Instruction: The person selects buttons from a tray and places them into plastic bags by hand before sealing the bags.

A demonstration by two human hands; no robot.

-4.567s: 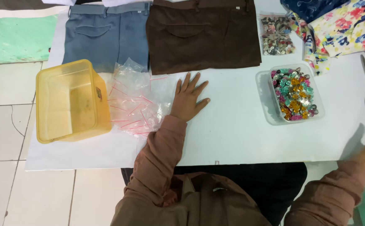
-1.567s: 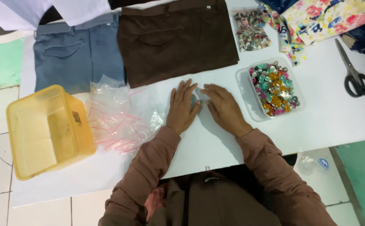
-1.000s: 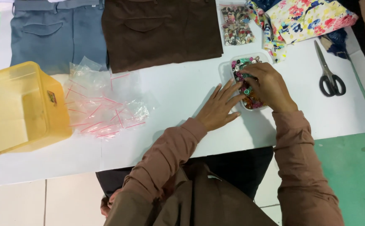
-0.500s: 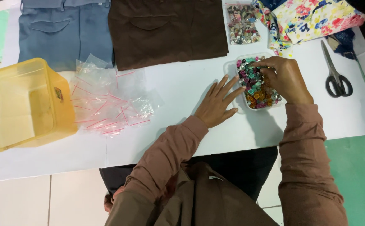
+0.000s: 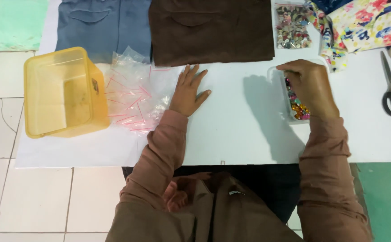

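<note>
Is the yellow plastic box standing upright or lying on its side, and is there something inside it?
The yellow plastic box stands upright on the table's left end, its open top facing the camera. It looks empty: only its bare yellow bottom shows through.

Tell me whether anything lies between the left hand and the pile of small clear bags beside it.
Nothing visible does. The left hand rests flat on the white table, its thumb side right at the edge of the clear bags. The yellow tub sits beyond the pile.

One head-worn camera looks steeply down at the white table, close.
</note>
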